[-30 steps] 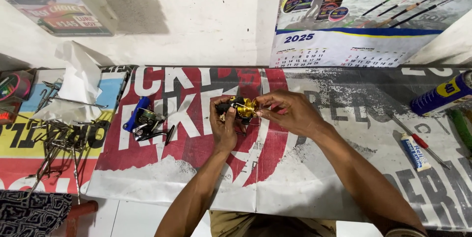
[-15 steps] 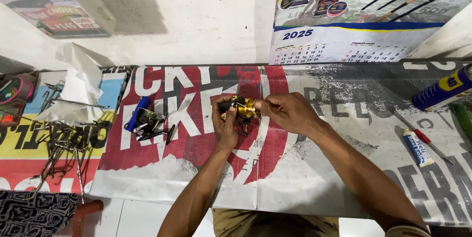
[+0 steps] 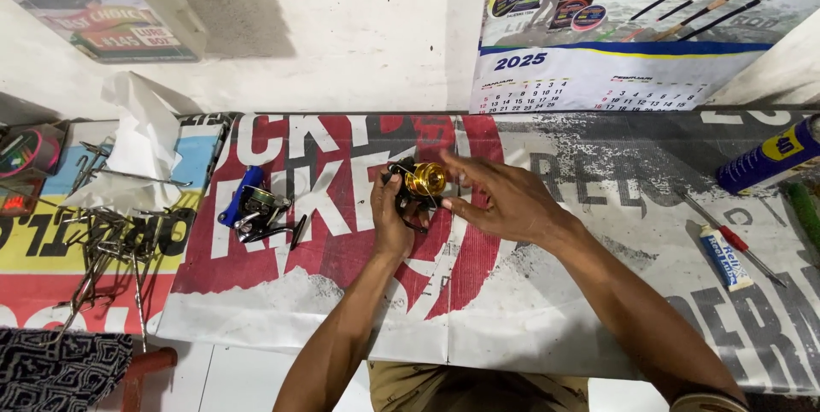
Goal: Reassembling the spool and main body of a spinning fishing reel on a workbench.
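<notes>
A small fishing reel (image 3: 418, 183) with a black body and a gold spool is held up over the red and white printed sheet (image 3: 282, 292) that covers the bench. My left hand (image 3: 391, 217) grips the reel's black body from below and the left. My right hand (image 3: 506, 198) comes in from the right, its fingertips on the gold spool.
A second reel with a blue handle (image 3: 254, 210) lies left of my hands. Loose metal tools and wire parts (image 3: 101, 241) and crumpled white paper (image 3: 141, 146) sit at far left. A blue spray can (image 3: 767, 156), a small tube (image 3: 726, 260) and a red-handled screwdriver (image 3: 736, 241) lie at right. A calendar (image 3: 589, 87) hangs on the wall.
The reel and both hands stay in about the same spot. My right hand's fingers have spread and shifted around the gold spool.
</notes>
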